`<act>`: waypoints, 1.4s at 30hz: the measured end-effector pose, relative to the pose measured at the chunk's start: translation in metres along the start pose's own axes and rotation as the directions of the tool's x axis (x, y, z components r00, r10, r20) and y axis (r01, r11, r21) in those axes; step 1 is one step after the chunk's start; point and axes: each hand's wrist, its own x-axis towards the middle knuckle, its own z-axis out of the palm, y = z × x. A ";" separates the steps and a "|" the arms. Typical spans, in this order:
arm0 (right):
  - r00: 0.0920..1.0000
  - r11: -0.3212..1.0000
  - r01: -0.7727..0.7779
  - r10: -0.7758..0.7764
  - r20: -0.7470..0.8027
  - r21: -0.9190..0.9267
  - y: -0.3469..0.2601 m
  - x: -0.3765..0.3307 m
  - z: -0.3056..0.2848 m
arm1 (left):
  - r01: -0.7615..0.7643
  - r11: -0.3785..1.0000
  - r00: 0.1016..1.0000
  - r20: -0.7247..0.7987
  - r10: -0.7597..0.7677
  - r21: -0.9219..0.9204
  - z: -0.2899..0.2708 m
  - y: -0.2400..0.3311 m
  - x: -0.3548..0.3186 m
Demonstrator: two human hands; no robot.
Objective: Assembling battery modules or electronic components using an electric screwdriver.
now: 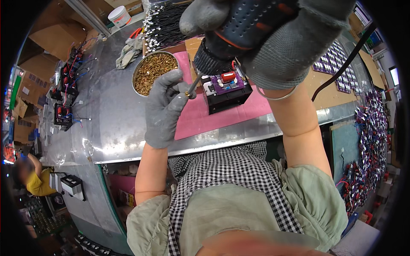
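Note:
My right hand (284, 55), in a grey glove, is wrapped round a black and orange power screwdriver (252, 25). Its bit (195, 82) slants down to the left. At the bit's tip, my gloved left hand (161, 111) pinches a small brass-coloured screw (187, 94) between thumb and forefinger. Just right of the bit stands a black box (230, 100) with a purple circuit board (232, 86) on top, carrying a red component. The box rests on a pink mat (194, 121). Close behind my left hand is a round metal bowl (134, 81) full of screws (154, 70).
Bundles of black cables with white plugs (166, 25) lie at the back. A crumpled glove (129, 52) and a white tub (119, 17) are at the back left. Several wired black units (64, 115) line the left. Purple boards (339, 68) cover cardboard at right. A person in yellow (40, 183) sits far left.

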 end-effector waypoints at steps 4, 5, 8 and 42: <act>1.000 0.996 0.009 -0.010 -0.009 -0.086 -0.009 0.000 0.000 | 0.000 0.998 1.000 -0.009 0.000 0.061 0.004 0.004 0.002; 1.000 0.994 0.013 -0.015 -0.013 -0.108 -0.012 0.000 -0.001 | 0.010 1.000 1.000 0.022 -0.011 0.027 0.006 0.004 0.003; 0.999 0.986 0.027 -0.031 -0.026 -0.167 -0.021 0.000 -0.007 | 0.038 0.999 0.996 0.078 -0.039 0.012 0.006 0.004 0.006; 1.000 0.937 -0.024 0.016 -0.026 -0.348 -0.046 -0.007 -0.084 | -0.008 0.658 0.999 -0.015 0.029 0.753 -0.040 0.039 0.257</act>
